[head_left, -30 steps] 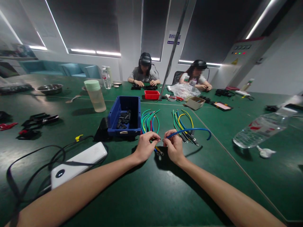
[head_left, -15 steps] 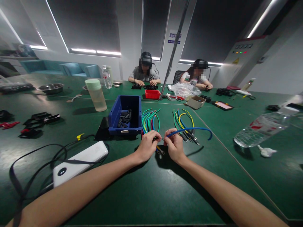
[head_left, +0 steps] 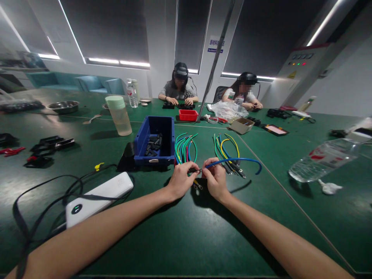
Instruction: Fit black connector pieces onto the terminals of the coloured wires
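Nearer the tip of the blue cable (head_left: 241,159) than before, my left hand (head_left: 182,180) pinches a black piece (head_left: 193,170); my right hand (head_left: 215,179) grips that blue cable (its far end curls rightward). Beyond, 2 cable bundles (head_left: 182,147) and a blue bin (head_left: 142,159) sit on the worktop (head_left: 186,236).

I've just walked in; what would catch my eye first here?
Probably the bright blue cable, curving out of the right hand near the centre. Beyond the left hand, a blue bin holds small black pieces, with mostly green cables beside it. Across the table, two people wear headgear.
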